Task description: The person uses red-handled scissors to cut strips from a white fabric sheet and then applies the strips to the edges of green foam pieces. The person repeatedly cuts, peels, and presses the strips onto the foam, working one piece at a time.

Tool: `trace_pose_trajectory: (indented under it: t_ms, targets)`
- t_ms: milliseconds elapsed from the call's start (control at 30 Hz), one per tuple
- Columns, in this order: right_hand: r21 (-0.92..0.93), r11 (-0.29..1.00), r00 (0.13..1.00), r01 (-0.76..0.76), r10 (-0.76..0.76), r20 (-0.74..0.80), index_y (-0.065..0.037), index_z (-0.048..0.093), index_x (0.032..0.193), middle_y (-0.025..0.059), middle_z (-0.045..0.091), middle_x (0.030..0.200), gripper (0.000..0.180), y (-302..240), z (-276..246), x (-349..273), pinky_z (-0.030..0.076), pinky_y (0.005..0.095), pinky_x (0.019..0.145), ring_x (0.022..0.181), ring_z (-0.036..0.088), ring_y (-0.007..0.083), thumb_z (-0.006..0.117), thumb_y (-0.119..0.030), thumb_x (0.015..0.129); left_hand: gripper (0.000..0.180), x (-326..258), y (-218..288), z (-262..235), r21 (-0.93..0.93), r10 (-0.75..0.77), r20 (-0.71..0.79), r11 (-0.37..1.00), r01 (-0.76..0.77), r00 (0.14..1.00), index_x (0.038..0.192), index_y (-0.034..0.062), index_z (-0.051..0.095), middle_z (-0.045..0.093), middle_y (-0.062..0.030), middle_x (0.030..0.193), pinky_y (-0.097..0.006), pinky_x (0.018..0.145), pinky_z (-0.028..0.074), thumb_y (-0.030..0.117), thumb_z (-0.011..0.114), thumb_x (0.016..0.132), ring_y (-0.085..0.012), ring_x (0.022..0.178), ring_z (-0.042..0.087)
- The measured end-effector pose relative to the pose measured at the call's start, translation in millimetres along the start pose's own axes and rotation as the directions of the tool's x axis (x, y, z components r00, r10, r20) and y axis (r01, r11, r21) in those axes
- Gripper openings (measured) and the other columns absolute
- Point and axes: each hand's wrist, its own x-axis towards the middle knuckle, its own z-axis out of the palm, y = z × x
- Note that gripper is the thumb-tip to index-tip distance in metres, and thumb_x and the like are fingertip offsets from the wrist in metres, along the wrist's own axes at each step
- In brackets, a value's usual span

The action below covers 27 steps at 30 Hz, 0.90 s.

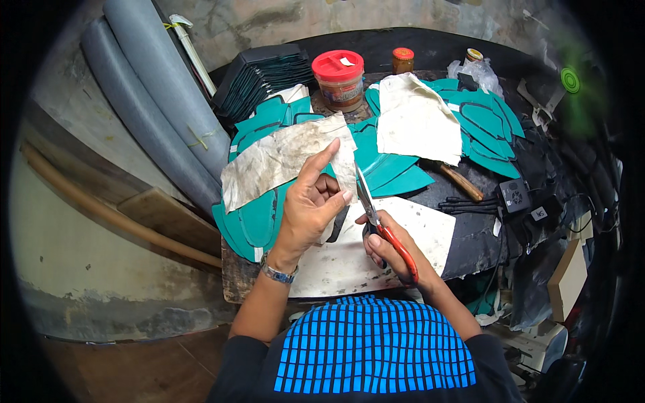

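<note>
Nearest the lower edge, I log a dark shirt with a bright blue grid print (373,346), both forearms rising from it. Right hand (393,250): fingers closed through the red handles of a pair of scissors (376,218), steel blades parted and pointing up. Left hand (310,205): metal-link wristband, forefinger extended, thumb and remaining fingers pinching a small pale, stained scrap (344,161) held above the bench, its lower edge at the blade tips. Beneath both hands, a flat, smudged white cutting sheet (349,258) on the dark worktable (470,235). Further out, overlapping teal cut pieces (386,168), smooth and curved, partly covered by two creased, soiled off-white sheets (275,161). Beyond those, a stack of dark flat pieces (265,74), a red-lidded plastic jar (339,79), and a small orange-capped jar (402,60). Far left, grey ribbed tubes (144,94) lean on the wall.
</note>
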Motion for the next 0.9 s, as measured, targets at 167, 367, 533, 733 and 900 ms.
trace_pose_trajectory:
  t_ms: [167, 367, 533, 733, 900]
  targets:
    - [-0.006, 0.999, 0.999, 0.033, -0.034, -0.039, 0.002, 0.045, 0.130, -0.0010, 0.047, 0.076, 0.070, 5.6, 4.2, 0.8, 0.039, 0.0234, 0.060, 0.066, 0.046, 0.0077, 0.053, -0.057, 0.094, 0.080, -1.3, -2.2, 3.0, -0.001, -0.033, 0.007, 0.999, 0.033, 0.999, 0.154, 0.0043, 0.034, 0.041, -0.0071, 0.138, -0.020, 0.078, 0.048, -0.011, 0.066, 0.082, -0.0063, 0.085, 0.055]
    - [-0.161, 0.984, 0.993, 0.074, -0.088, -0.081, -0.002, 0.050, 0.128, 0.0086, 0.054, 0.075, 0.071, 3.1, 4.9, -1.6, 0.045, 0.0345, 0.069, 0.072, 0.055, 0.0197, 0.056, -0.063, 0.092, 0.080, -2.2, -3.2, 3.5, 0.022, 0.026, 0.028, 0.999, -0.027, 0.999, 0.153, 0.0041, 0.034, 0.040, -0.0081, 0.139, -0.020, 0.077, 0.048, -0.009, 0.066, 0.082, -0.0058, 0.084, 0.055]
    - [-0.172, 0.983, 0.992, 0.060, -0.078, -0.101, -0.002, 0.052, 0.125, 0.0056, 0.050, 0.067, 0.066, 10.1, 7.4, -2.3, 0.044, 0.0318, 0.062, 0.064, 0.051, 0.0165, 0.057, -0.060, 0.094, 0.080, -3.8, 0.2, 4.4, -0.006, 0.004, 0.030, 1.000, -0.004, 1.000, 0.154, 0.0048, 0.033, 0.040, -0.0077, 0.139, -0.020, 0.075, 0.048, -0.010, 0.065, 0.082, -0.0055, 0.082, 0.054]
    - [-0.077, 0.997, 0.987, 0.006, -0.018, -0.161, -0.001, 0.059, 0.117, 0.0021, 0.046, 0.062, 0.043, 15.6, 11.9, -6.4, 0.040, 0.0276, 0.056, 0.058, 0.045, 0.0108, 0.068, -0.036, 0.095, 0.090, -6.5, 6.4, 1.2, 0.022, -0.094, 0.049, 0.995, 0.093, 0.994, 0.158, 0.0059, 0.018, 0.055, -0.0036, 0.104, -0.018, 0.065, 0.044, -0.007, 0.066, 0.083, -0.0036, 0.077, 0.053]
    - [-0.132, 0.983, 0.979, 0.129, -0.148, -0.144, -0.001, 0.056, 0.117, 0.0027, 0.048, 0.063, 0.047, 9.3, 9.6, -4.0, 0.041, 0.0279, 0.056, 0.057, 0.047, 0.0114, 0.064, -0.042, 0.096, 0.098, -9.4, 7.2, 1.5, 0.031, -0.112, 0.146, 0.994, 0.109, 0.983, 0.160, 0.0091, 0.007, 0.061, -0.0032, 0.092, -0.017, 0.061, 0.043, -0.006, 0.067, 0.084, -0.0039, 0.075, 0.053]
